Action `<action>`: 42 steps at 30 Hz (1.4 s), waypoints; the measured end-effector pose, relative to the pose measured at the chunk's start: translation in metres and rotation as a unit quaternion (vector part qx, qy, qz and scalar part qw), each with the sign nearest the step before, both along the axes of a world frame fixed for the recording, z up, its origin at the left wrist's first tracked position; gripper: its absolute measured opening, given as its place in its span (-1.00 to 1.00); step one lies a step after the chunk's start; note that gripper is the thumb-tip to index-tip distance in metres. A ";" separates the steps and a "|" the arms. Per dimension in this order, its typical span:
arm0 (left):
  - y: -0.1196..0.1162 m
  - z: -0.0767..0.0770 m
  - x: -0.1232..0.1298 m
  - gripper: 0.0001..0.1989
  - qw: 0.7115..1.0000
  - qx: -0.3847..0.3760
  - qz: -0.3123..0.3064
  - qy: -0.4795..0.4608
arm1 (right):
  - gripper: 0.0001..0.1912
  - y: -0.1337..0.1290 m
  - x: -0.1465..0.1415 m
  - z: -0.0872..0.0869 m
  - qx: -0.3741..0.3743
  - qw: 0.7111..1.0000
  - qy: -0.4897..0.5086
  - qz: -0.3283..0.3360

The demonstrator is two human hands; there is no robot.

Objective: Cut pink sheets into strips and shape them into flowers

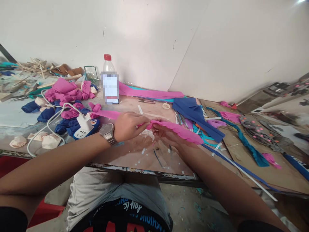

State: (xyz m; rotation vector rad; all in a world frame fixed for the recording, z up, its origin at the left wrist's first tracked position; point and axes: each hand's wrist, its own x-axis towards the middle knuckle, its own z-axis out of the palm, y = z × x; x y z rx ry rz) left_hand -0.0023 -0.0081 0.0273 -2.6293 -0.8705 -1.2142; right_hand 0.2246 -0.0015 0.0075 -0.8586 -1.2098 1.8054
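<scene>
Pink crepe-paper strip (178, 130), long and ruffled along its edge, lies stretched across the middle of the counter (135, 154), pinched by both hands. The left hand (129, 125), with a silver wristwatch (107, 133) on its wrist, closes its fingers on the strip near the middle; the right hand (166, 135) grips it just beside, at three o'clock, fingers curled under the paper. The two hands nearly touch. At twelve o'clock stands a clear plastic bottle with a red cap (108, 77). At nine o'clock sits a white power strip with a plugged-in charger (84, 125), among rolled pink and blue paper pieces (65, 93). At two o'clock lies a folded blue paper sheet (193, 112).
</scene>
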 end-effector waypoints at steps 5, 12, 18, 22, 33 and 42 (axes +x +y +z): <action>-0.001 0.004 0.001 -0.81 0.997 0.041 -0.046 -0.042 | -0.70 0.000 0.001 0.000 -0.033 0.999 -0.016 0.028; -0.002 0.003 0.000 -0.81 0.996 0.051 -0.063 -0.024 | -0.64 -0.002 -0.001 -0.009 -0.052 0.996 -0.052 0.058; 0.001 0.002 0.000 -0.82 0.997 0.040 -0.060 -0.040 | -0.72 0.000 -0.006 -0.002 0.046 0.998 0.037 0.018; 0.000 0.004 0.001 -0.83 0.997 0.034 -0.057 -0.048 | -0.75 -0.006 -0.006 0.008 0.087 0.996 0.008 -0.034; -0.002 0.002 0.002 -0.80 0.998 -0.007 -0.053 -0.032 | -0.65 0.000 -0.002 0.004 0.056 0.996 -0.052 -0.052; -0.004 0.011 0.000 -0.82 0.977 -0.203 0.004 -0.071 | -0.69 -0.010 -0.006 0.001 0.063 0.987 -0.139 0.057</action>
